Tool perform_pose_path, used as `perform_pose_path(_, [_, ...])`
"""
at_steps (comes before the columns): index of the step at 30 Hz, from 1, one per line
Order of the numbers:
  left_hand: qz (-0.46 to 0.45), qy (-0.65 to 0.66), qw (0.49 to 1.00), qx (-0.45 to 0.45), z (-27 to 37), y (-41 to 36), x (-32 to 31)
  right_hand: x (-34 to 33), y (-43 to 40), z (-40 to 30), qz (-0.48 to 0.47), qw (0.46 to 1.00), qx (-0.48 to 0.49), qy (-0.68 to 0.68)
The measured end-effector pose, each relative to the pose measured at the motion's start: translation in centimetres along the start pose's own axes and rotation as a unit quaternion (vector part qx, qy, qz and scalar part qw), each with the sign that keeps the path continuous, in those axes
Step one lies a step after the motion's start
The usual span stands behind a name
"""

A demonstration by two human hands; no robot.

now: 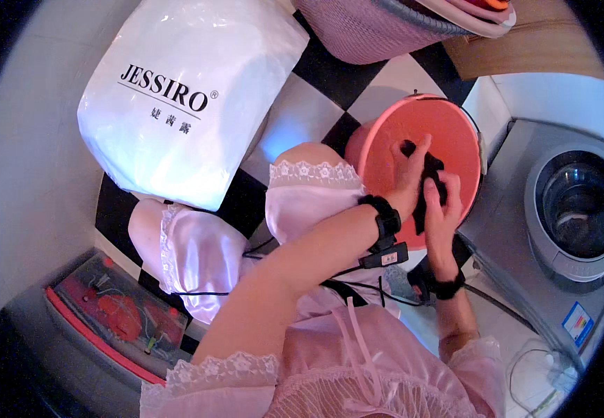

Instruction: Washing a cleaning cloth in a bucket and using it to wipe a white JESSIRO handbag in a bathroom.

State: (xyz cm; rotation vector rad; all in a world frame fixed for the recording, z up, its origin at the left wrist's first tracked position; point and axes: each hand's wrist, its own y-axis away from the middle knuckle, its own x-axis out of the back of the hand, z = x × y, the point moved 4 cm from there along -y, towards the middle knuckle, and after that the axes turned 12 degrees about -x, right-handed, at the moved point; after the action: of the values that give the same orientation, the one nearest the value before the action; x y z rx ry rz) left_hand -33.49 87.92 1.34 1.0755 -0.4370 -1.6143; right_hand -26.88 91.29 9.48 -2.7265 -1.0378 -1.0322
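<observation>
Both my hands are inside the mouth of a red plastic bucket (458, 125) on the floor by my knee. A small black cloth item (432, 166) is bunched up between them. My left hand (407, 175) grips it from the left, with the thumb and a finger pointing up toward the bucket's far side. On the right, my right hand (442, 204) pinches the same cloth with bent fingers. The hands and cloth hide much of the bucket's inside, and I cannot make out any water. Black bands with cables circle both wrists.
A large white plastic bag (187, 146) bearing writing stands ahead on the checkered tile floor (322, 73). Beyond the bucket is a pink woven basket (364, 31). A grey front-loading washing machine (511, 209) stands close on the right. At left sits a red-edged box (119, 313).
</observation>
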Motion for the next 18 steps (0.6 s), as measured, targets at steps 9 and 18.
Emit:
perform_pose_path(9, [-0.098, -0.005, 0.995, -0.033, -3.3, -4.5, 1.3, -3.5, -2.6, 0.5, 0.022, 1.0, 0.007, -0.009])
perform_pose_path(18, [0.012, -0.28, 0.946, -0.164, -0.2, -4.1, 1.6, -4.8, -9.8, 9.8, -0.015, 0.971, -0.068, 0.228])
